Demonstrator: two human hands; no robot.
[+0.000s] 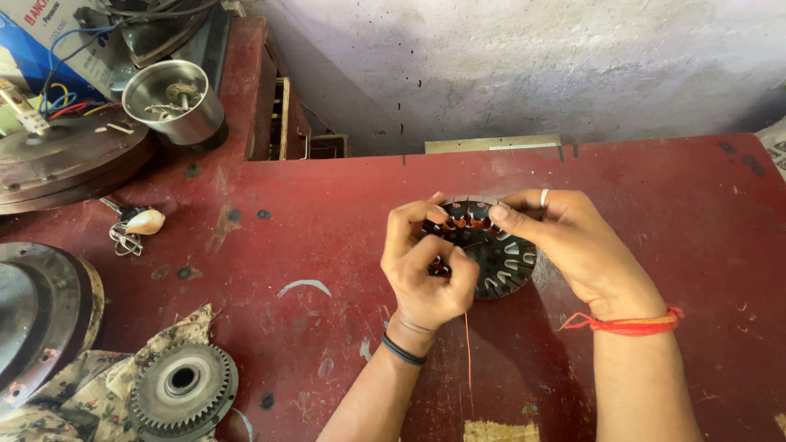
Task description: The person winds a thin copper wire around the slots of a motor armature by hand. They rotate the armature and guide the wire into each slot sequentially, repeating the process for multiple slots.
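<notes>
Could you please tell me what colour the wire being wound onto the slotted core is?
Copper-orange wire, trailing below the left hand; head view.

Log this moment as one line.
left hand: holds stator | right hand: holds stator rim | copper wire: hangs down | red table

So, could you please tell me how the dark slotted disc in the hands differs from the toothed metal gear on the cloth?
The dark slotted round disc is held up above the red table by the left hand and right hand; the grey toothed metal gear lies flat, untouched, on the flowered cloth. The disc carries copper wire in its slots; the gear is bare, with teeth around its rim. Both are round metal parts.
</notes>
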